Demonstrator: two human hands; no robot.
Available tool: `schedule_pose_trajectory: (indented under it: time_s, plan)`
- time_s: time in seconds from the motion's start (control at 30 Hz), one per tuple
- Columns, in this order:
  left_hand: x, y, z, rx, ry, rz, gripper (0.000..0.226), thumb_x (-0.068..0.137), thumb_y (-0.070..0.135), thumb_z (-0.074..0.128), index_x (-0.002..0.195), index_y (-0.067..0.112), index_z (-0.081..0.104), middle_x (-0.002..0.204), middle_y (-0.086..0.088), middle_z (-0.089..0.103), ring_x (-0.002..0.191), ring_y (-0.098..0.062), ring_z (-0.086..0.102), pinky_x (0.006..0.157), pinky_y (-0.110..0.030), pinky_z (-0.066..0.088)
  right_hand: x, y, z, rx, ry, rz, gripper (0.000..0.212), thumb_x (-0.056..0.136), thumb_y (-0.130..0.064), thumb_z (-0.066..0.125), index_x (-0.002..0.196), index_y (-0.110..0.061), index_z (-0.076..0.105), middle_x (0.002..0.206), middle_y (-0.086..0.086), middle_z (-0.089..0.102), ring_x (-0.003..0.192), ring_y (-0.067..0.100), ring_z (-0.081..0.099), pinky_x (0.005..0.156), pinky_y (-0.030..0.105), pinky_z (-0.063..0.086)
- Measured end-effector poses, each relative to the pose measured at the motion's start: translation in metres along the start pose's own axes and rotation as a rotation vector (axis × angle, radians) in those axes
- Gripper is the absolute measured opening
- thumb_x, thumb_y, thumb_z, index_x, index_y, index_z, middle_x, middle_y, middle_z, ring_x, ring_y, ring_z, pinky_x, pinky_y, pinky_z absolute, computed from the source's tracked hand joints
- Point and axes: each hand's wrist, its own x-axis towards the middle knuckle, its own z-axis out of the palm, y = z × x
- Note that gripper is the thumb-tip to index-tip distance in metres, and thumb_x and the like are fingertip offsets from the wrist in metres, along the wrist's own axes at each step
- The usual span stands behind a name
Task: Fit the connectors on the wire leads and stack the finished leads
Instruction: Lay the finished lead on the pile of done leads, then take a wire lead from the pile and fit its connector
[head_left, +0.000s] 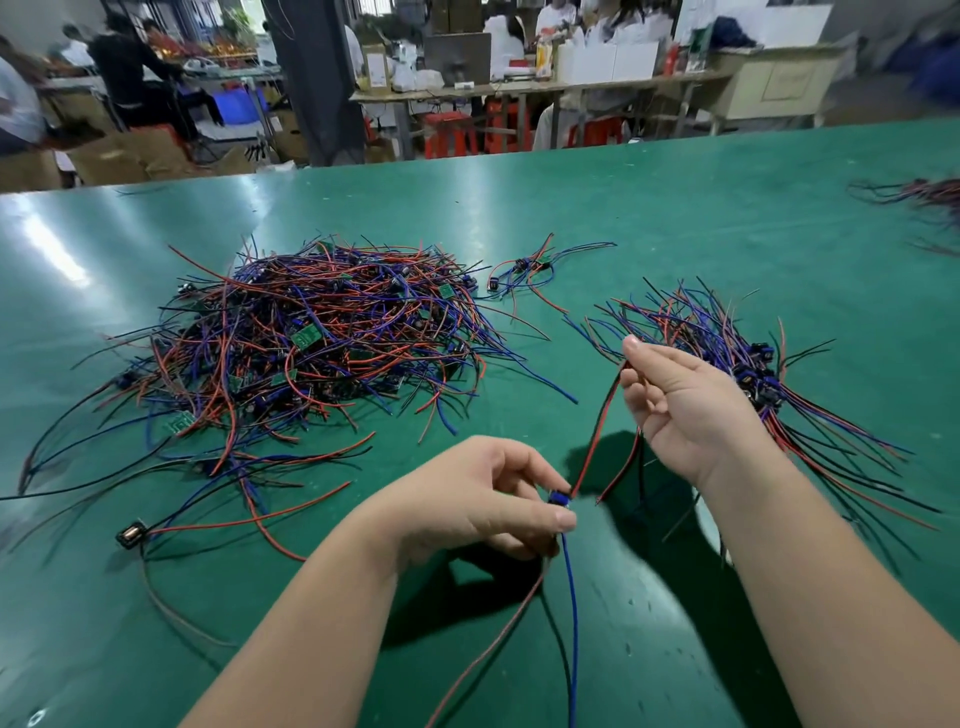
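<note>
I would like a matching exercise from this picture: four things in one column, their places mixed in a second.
1. tangled heap of red, blue and black wires
2. small blue connector
3. red wire lead
4. fanned bundle of wire leads

a. pinched by the left hand
b. held up by the right hand
c. left-centre of the green table
d. lying behind the right hand

Pairs: 1-c, 2-a, 3-b, 4-d

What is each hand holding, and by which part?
Left hand pinches the blue connector; right hand grips its red and black wires partway along.
</note>
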Motion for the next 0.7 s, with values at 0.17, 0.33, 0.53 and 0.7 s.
schedule_pose_trajectory:
  time_s: [0.17, 0.33, 0.53, 0.7]
  plan:
    - [0.010, 0.000, -0.005, -0.255, 0.345, 0.063, 0.016, 0.080, 0.008, 0.072, 0.091, 0.008, 0.061, 0.062, -0.001, 0.066, 0.055, -0.012, 0.066, 0.053, -0.022, 0.055, -0.005, 0.006, 0.003, -0.425, -0.125, -0.210, 0.020, 0.087, -0.013, 0.067, 0.099, -0.021, 0.053, 0.097, 0.008, 0.055, 0.068, 0.017, 0.059, 0.060, 0.025, 0.048]
    - [0.014, -0.001, -0.006, -0.327, 0.519, 0.163, 0.034, 0.070, 0.020, 0.074, 0.097, 0.003, 0.063, 0.070, -0.007, 0.067, 0.056, -0.012, 0.064, 0.055, -0.026, 0.058, -0.027, 0.029, 0.012, -1.044, -0.632, -0.357, 0.029, 0.070, -0.020, 0.083, 0.092, -0.025, 0.066, 0.089, -0.001, 0.067, 0.062, 0.009, 0.052, 0.061, 0.021, 0.046]
    - [0.015, 0.001, -0.006, -0.211, 0.482, 0.203, 0.014, 0.095, 0.016, 0.055, 0.099, 0.014, 0.068, 0.084, 0.001, 0.075, 0.074, -0.011, 0.070, 0.063, -0.022, 0.057, -0.025, 0.024, 0.012, -0.953, -0.357, -0.546, 0.018, 0.076, -0.002, 0.073, 0.076, -0.019, 0.068, 0.070, 0.000, 0.070, 0.062, 0.016, 0.065, 0.065, 0.032, 0.055]
    - [0.011, -0.002, -0.026, 0.225, 0.801, 0.236, 0.022, 0.089, 0.008, 0.060, 0.093, 0.026, 0.072, 0.080, 0.015, 0.068, 0.073, -0.005, 0.059, 0.068, -0.018, 0.045, -0.013, -0.012, -0.005, -0.927, -0.001, -0.750, 0.021, 0.076, -0.004, 0.070, 0.075, -0.024, 0.068, 0.069, -0.009, 0.069, 0.058, 0.003, 0.064, 0.063, 0.017, 0.052]
